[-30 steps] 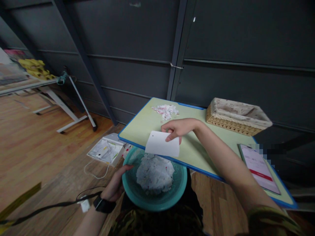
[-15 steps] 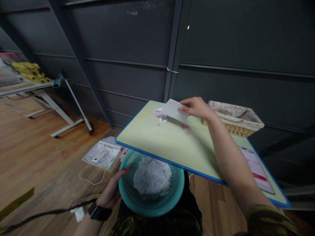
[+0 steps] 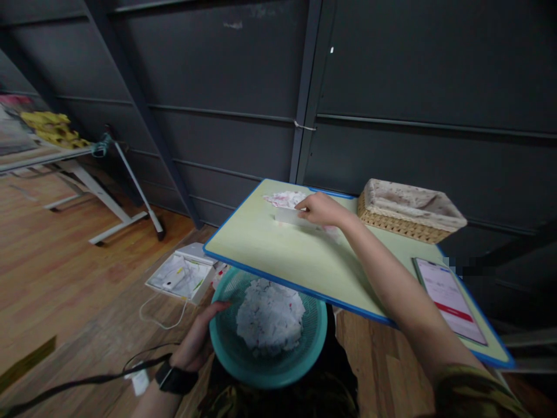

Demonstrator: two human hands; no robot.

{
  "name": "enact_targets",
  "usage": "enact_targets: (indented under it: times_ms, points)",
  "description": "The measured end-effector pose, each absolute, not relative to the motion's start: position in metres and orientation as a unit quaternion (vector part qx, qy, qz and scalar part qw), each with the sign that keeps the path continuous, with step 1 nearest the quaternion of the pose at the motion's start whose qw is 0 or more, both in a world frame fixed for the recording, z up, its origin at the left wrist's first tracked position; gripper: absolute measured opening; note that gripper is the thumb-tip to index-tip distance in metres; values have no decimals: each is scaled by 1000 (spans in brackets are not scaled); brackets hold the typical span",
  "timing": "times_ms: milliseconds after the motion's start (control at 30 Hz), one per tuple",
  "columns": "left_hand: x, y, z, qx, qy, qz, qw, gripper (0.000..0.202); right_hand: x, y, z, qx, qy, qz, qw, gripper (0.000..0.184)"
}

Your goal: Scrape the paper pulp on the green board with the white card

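Note:
My right hand [image 3: 319, 209] pinches a white flat scraper [image 3: 287, 217], its lower edge against the yellow-green tabletop [image 3: 261, 244]. Just behind the scraper lies a heap of white and pink paper bits [image 3: 282, 198]. Faint pink residue [image 3: 331, 231] marks the table right of it. My left hand [image 3: 202, 334] grips the left rim of a teal plastic basket [image 3: 311, 342], thumb over the edge. Inside sits a mound of whitish paper bits [image 3: 270, 316]. The basket rests at my lap, below the table's front edge.
A lined wicker basket [image 3: 404, 226] stands at the table's back right, a phone [image 3: 450, 299] near its right edge. On the floor at left is an open white box [image 3: 198, 287] with a cable. A dark panelled wall [image 3: 226, 75] rises behind the table.
My right hand has moved left and slightly down, tipping the scraper from raised and slanted to low against the table beside the heap. My left hand and the teal basket stay almost still.

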State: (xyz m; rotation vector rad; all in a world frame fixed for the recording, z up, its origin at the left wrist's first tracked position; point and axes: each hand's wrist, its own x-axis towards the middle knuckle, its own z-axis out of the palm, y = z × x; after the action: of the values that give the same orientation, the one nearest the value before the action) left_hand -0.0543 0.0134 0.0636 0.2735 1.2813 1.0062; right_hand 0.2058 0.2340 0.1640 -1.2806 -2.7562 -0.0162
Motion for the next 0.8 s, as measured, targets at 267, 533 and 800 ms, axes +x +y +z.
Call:
enact_targets:
  times_ms: [267,533,800]
  points:
    - [-55,12,62,128,574,439,679,40,208,210,194,-395,-918,-16,10,27]
    - [-53,14,66,112,594,440,664,44,127,130,158,-344,-932,-112,-3,53]
    - [-54,14,68,114,572,454,673,47,123,139,144,-377,-924,-59,-22,56]
